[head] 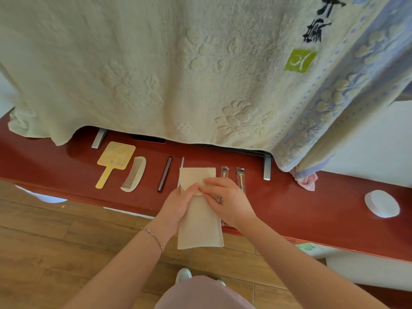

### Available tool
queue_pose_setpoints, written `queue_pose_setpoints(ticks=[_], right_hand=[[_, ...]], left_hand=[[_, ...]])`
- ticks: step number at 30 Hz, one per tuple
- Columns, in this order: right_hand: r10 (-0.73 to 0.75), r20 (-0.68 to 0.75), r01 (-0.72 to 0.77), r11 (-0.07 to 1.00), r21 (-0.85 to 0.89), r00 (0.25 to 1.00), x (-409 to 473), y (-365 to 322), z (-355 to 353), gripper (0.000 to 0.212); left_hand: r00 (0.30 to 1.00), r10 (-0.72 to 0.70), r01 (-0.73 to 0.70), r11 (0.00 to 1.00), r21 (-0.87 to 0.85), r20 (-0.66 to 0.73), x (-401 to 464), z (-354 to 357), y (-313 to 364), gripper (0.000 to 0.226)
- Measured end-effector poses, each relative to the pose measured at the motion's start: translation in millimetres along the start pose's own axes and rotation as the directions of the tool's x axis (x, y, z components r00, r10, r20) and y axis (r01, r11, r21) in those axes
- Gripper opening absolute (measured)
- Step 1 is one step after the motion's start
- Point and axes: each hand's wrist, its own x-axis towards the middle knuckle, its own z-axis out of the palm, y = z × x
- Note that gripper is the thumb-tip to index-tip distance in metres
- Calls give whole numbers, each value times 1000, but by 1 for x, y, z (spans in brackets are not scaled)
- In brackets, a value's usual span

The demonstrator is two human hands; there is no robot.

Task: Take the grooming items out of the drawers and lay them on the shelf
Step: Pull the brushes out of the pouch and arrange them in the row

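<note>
A cream cloth pouch [198, 228] is held over the front edge of the red-brown shelf [312, 208]. My left hand [178, 208] grips its left side and my right hand [225, 197] pinches its flap near the middle. On the shelf lie a yellow hand mirror [114, 161], a pale comb [134, 173], a dark slim stick [165, 173], a thin metal tool [181, 168] partly behind the pouch, and two small wrapped brushes [224, 171] [240, 177].
A large pale towel [156, 63] hangs over the back of the shelf, hiding what stands behind it on metal feet [266, 168]. A white round container [381, 203] sits at the right, a pink cloth [308, 181] near it. Wood floor below.
</note>
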Motion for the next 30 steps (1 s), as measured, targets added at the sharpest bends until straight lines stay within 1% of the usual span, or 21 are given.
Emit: queue_pose_setpoints(ticks=[2,3,5,6,7,8,9,10,11,14,17,19,23,26,28,30], right_hand=[[150,36,-153,978,142,988,1,-4,-5,18],[234,28,-234,951,199,972,2,-6,-9,20],[420,26,-407,860,309,907,7,-7,-12,33],[513,91,-504,767,397,853,10,-7,-11,41],[580,199,-592,634,497,790,13,-8,-9,48],[610,309,-657,502,562,730,14,-6,-5,55],[619,391,-703,407,583,682,15,-3,0,60],[621,442,-735,357,576,647,15,-2,2,59],[623,462,-752,343,563,631,14,-2,4,55],[636,464,-762,333,556,616,14,3,7,44],[612,495,-750,264,607,616,12,7,7,38],[602,503,-742,242,625,620,11,6,7,35],[620,493,-757,276,592,611,14,8,10,37],[634,476,-751,272,601,610,19,11,11,30],[654,441,-735,271,621,614,25,16,11,27],[664,416,-718,271,640,622,32,22,10,26]], left_hand=[[1000,-12,13,1000,7,-25,2,-1,1,31],[1000,-19,19,1000,16,-25,2,-2,2,32],[1000,-16,16,999,29,-14,3,-2,2,30],[1000,-4,4,1000,28,-9,2,0,3,28],[1000,11,-11,1000,26,-3,2,2,4,25],[1000,26,-26,999,26,7,2,4,5,24],[999,39,-40,999,36,19,1,6,6,25],[998,48,-49,997,53,27,1,8,6,25],[998,55,-56,996,67,24,1,10,6,26],[998,60,-60,995,82,-3,2,10,5,28],[996,84,-83,992,95,-5,3,11,5,25],[995,95,-93,991,97,-14,3,12,5,22],[995,91,-89,992,94,-25,7,11,3,22],[995,91,-86,988,125,-33,14,10,4,21],[992,116,-108,980,166,-41,23,8,6,20],[989,143,-131,963,235,-35,33,7,9,31]])
